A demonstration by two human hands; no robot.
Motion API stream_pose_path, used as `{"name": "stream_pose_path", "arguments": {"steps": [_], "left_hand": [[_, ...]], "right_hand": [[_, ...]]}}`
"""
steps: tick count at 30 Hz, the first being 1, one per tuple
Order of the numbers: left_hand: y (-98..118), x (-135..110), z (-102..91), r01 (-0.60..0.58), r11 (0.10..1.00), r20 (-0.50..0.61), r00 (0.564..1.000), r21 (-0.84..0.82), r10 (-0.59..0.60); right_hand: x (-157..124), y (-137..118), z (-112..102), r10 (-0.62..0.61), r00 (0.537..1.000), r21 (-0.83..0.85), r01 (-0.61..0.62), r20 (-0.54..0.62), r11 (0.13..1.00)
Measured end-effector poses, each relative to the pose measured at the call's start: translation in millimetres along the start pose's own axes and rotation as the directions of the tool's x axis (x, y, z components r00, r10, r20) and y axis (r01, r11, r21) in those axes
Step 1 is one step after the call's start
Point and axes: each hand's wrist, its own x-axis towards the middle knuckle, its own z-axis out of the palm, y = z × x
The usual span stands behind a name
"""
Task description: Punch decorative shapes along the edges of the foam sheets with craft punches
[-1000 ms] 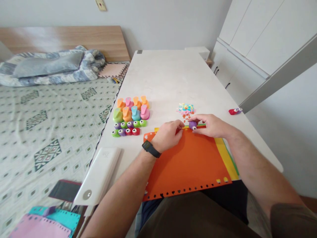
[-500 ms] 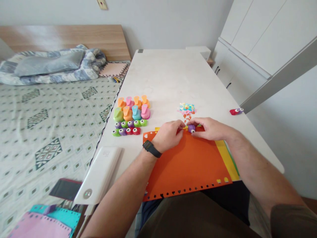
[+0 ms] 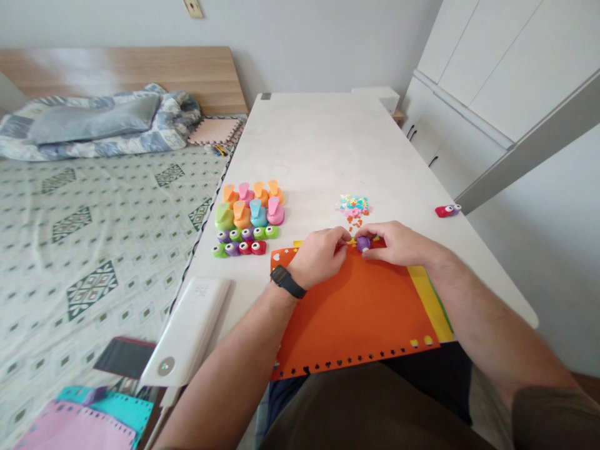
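An orange sheet of paper point(image 3: 360, 306) lies at the table's near edge, with small shapes cut along its near and far borders. My right hand point(image 3: 398, 244) is closed around a small purple craft punch point(image 3: 362, 244) at the sheet's far edge. Close by on the left, my left hand point(image 3: 325, 250) has thumb and fingertips pinched at that same edge, on the orange sheet. Just beyond the fingers lies a pile of tiny punched paper bits point(image 3: 354, 205) in blue, yellow, pink and orange.
Several larger craft punches point(image 3: 241, 214) and rows of small punches point(image 3: 245, 248) stand on the left. A red punch point(image 3: 442, 211) lies far right. Yellow paper point(image 3: 429, 300) sits beneath the orange sheet. A white power bank-like box point(image 3: 187, 331) rests at the left edge.
The purple punch has turned slightly within my right hand, and its white eye shows less. My left hand stays at the paper's edge.
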Motion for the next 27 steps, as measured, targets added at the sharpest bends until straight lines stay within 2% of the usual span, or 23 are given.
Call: {"name": "stream_pose_path", "arguments": {"steps": [14,22,27], "left_hand": [[3.0,0.2,-2.3,0.020,1.000,0.012,1.000,0.000,-0.020],[9.6,0.0,-7.9,0.011,0.998,0.046,0.999,0.056,-0.013],[15.1,1.3,-2.5,-0.012,0.998,0.039,0.999,0.064,0.009]], "right_hand": [[3.2,1.4,8.0,0.029,0.996,-0.058,-0.033,-0.079,0.998],[3.9,2.1,10.4,0.016,0.997,-0.090,-0.023,-0.080,0.996],[2.7,-1.2,11.7,0.008,0.995,-0.107,-0.018,-0.098,0.994]]}}
